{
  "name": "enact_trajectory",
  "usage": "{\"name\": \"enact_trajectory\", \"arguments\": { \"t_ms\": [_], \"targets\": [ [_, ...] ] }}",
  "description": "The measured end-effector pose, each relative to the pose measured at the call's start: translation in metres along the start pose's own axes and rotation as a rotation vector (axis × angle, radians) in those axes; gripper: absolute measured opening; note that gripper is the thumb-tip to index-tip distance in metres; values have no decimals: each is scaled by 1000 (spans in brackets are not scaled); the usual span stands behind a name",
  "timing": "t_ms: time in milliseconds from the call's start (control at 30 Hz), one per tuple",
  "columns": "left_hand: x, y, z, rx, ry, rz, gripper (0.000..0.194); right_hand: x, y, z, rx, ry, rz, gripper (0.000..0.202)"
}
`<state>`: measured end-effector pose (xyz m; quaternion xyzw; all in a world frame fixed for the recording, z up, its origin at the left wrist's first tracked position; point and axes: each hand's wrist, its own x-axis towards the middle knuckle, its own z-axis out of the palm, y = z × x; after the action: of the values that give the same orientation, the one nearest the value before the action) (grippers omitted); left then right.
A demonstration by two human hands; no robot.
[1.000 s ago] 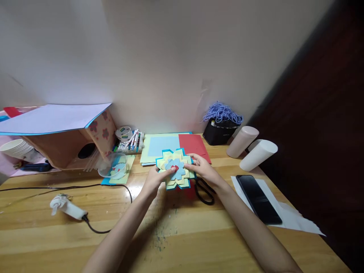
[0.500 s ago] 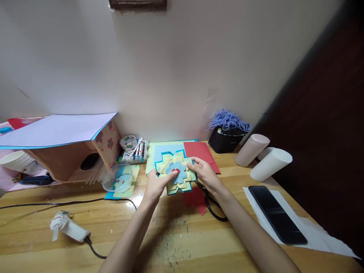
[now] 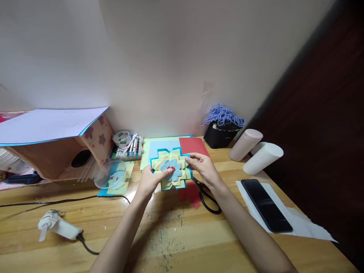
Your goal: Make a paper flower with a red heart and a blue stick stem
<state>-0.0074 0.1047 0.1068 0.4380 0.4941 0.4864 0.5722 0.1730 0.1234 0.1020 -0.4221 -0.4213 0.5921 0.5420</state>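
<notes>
Held up over the table is a layered paper flower (image 3: pixel 174 175), with blue outer edges, pale yellow layers, a light blue inner bloom and a red centre. My left hand (image 3: pixel 149 180) grips its left side, the thumb pressing on the red centre and the other fingers hidden behind. At the right edge, my right hand (image 3: pixel 205 170) pinches the petals between thumb and fingers. Below the right hand lie black-handled scissors (image 3: pixel 209 203), partly covered. Red paper scraps (image 3: pixel 192 196) rest beside them. Sheets of red paper (image 3: pixel 196 147) and light blue paper (image 3: pixel 159 146) lie behind the flower.
On the left stand a cardboard box (image 3: pixel 98 138), markers (image 3: pixel 132 148) and a clear plastic bowl (image 3: pixel 110 174). A white glue gun (image 3: pixel 61 225) with a black cord lies in front. On the right are a phone (image 3: pixel 267 204), white rolls (image 3: pixel 263 158) and a black holder with yarn (image 3: pixel 222 134).
The camera view has shifted, so everything sits slightly further left and mostly higher. Both hands keep hold of the paper flower, and the left thumb stays on its red centre.
</notes>
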Motion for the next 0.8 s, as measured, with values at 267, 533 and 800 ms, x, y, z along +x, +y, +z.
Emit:
{"name": "enact_trajectory", "arguments": {
  "t_ms": [267,533,800],
  "targets": [
    [7,-17,2,-51,56,-24,49,1,7,-3,-106,61,-70,24],
    [6,-21,9,-372,-22,-49,48,-2,14,5,-39,186,-106,27],
    [7,-15,5,-324,26,-51,49,6,5,-8,-89,-25,18,34]
  ]
}}
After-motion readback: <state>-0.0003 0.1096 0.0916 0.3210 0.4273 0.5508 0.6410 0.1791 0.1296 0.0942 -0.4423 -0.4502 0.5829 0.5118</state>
